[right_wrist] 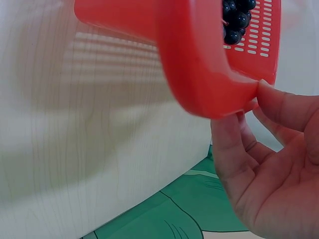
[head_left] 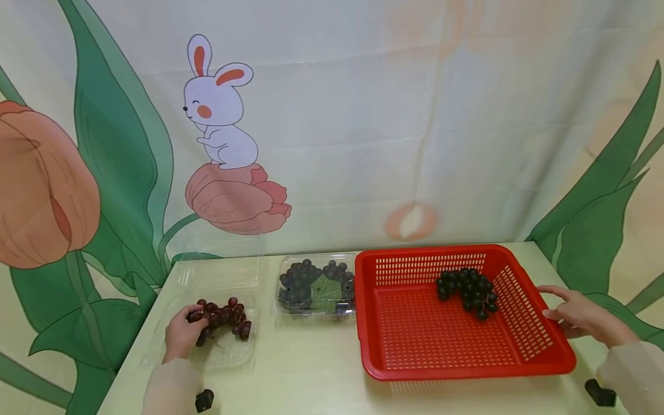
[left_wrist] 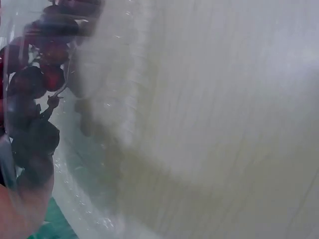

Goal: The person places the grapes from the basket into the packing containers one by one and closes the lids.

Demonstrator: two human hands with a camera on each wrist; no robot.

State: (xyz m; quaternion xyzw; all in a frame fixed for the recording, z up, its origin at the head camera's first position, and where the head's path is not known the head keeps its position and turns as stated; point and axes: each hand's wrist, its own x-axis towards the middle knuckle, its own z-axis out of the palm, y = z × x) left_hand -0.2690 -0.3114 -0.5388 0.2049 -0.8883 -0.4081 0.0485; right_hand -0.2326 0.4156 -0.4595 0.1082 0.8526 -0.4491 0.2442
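Observation:
In the head view, my left hand (head_left: 181,332) grips the left end of a bunch of red grapes (head_left: 224,317), in or just over an opened clear plastic box (head_left: 233,360). The left wrist view shows the grapes (left_wrist: 30,82) through clear plastic, with part of the hand (left_wrist: 27,211) below them. My right hand (head_left: 578,314) pinches the right rim of a red plastic basket (head_left: 415,372). Thumb and fingers lie on either side of that rim in the right wrist view. A bunch of black grapes (head_left: 469,291) lies inside the basket, toward its back right.
A lidded clear box (head_left: 316,285) of dark grapes, with a green leaf-shaped label, stands between the opened box and the basket. All rest on a pale wooden table (head_left: 306,369). Behind it hangs a curtain (head_left: 332,144) printed with a rabbit and tulips.

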